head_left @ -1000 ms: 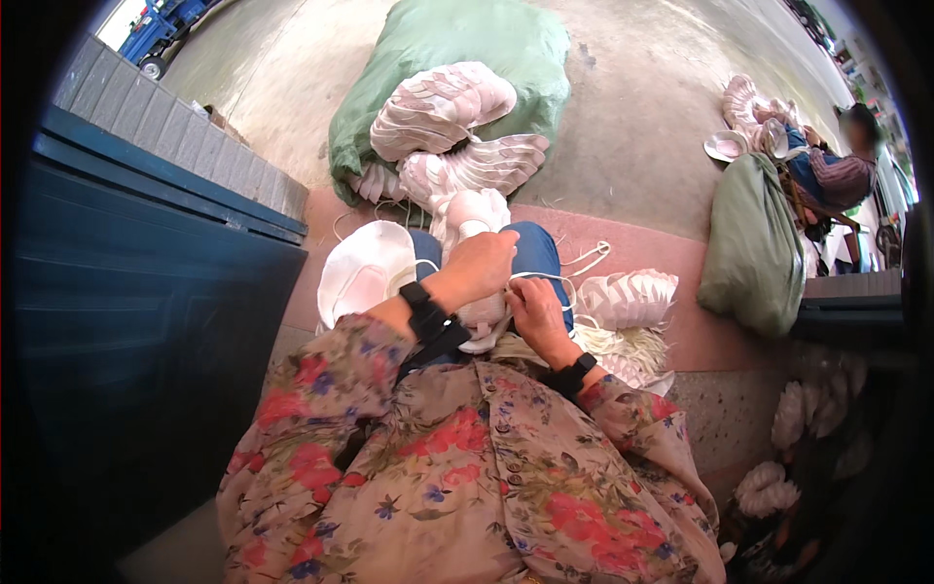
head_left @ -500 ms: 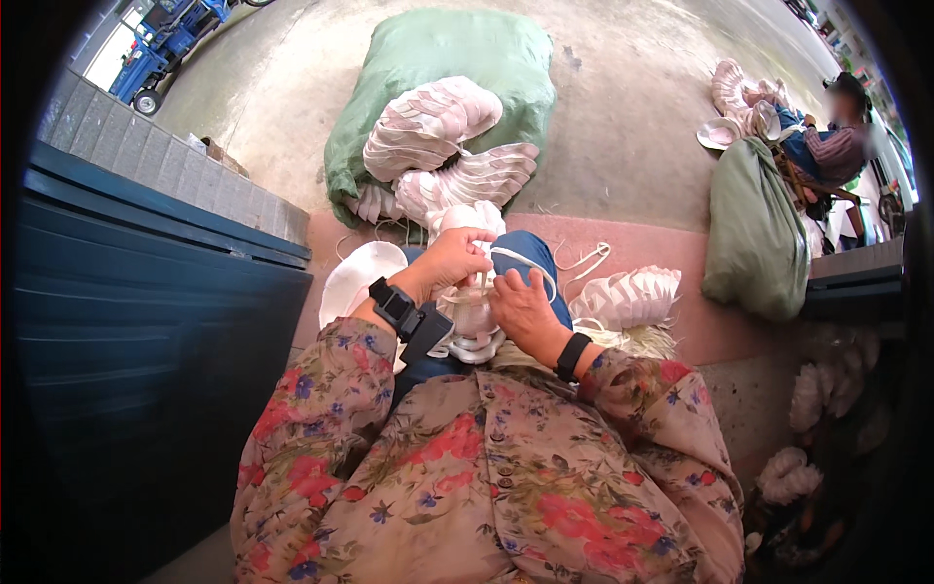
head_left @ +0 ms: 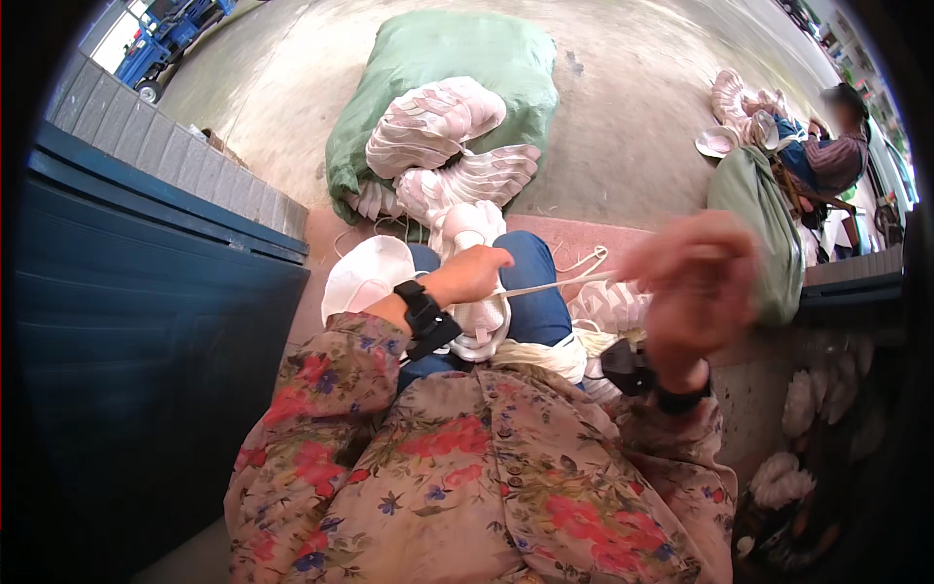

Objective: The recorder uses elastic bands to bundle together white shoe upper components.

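Note:
In front of my body, between my blue-clad knees, lies a white shoe upper. My left hand is closed over it, fingers curled at its top. A cream shoelace stretches straight from beside the left hand out to my right hand. That right hand is raised to the right and smeared by motion; the taut lace ends at it, but its fingers cannot be made out singly. A hank of cream laces lies by my right thigh. Another white upper rests beyond my left wrist.
Nested stacks of white uppers lean on a large green sack ahead. More uppers lie right of my knee. A blue metal panel borders the left. Another person sits at far right behind a green bag.
My right hand has swung away to the right from beside the upper, drawing the lace straight. My left hand has shifted slightly right and down, its fingers now curled over the upper.

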### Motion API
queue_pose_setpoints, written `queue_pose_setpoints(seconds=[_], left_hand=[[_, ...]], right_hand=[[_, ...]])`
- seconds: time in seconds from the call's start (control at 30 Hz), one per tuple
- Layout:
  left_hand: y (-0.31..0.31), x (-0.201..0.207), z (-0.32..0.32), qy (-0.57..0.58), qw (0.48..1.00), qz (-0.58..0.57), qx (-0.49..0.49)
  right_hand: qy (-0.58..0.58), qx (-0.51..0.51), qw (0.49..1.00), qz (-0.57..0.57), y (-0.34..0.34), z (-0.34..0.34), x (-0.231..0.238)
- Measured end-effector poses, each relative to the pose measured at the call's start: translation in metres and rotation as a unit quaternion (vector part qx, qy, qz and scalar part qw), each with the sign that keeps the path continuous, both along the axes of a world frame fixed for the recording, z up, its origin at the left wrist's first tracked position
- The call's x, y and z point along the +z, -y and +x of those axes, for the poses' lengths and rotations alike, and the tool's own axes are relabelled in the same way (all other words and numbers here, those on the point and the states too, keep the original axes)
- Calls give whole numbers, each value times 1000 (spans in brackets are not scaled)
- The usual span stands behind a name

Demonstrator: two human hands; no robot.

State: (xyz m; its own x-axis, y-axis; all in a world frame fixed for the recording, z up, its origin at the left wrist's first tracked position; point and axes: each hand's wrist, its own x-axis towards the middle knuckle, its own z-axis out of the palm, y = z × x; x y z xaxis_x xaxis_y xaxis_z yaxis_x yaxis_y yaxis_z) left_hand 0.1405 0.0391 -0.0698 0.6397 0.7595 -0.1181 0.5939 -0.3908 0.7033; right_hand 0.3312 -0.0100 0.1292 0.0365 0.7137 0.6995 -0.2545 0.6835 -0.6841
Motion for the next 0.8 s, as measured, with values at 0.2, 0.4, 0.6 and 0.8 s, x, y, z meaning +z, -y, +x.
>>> queue_pose_setpoints(seconds=[0.2, 0.4, 0.6, 0.8], left_hand=[[37, 21, -49, -102, 992, -4, 75], [60, 24, -54, -195, 966, 163, 48], [76, 44, -52, -230, 955, 138, 125], [87, 25, -43, -210, 954, 103, 187]], right_hand=[[113, 4, 946, -302, -16, -3, -28], [273, 261, 707, -598, 2, -52, -155], [295, 182, 756, -556, 20, -83, -202], [540, 43, 803, -249, 23, -98, -227]])
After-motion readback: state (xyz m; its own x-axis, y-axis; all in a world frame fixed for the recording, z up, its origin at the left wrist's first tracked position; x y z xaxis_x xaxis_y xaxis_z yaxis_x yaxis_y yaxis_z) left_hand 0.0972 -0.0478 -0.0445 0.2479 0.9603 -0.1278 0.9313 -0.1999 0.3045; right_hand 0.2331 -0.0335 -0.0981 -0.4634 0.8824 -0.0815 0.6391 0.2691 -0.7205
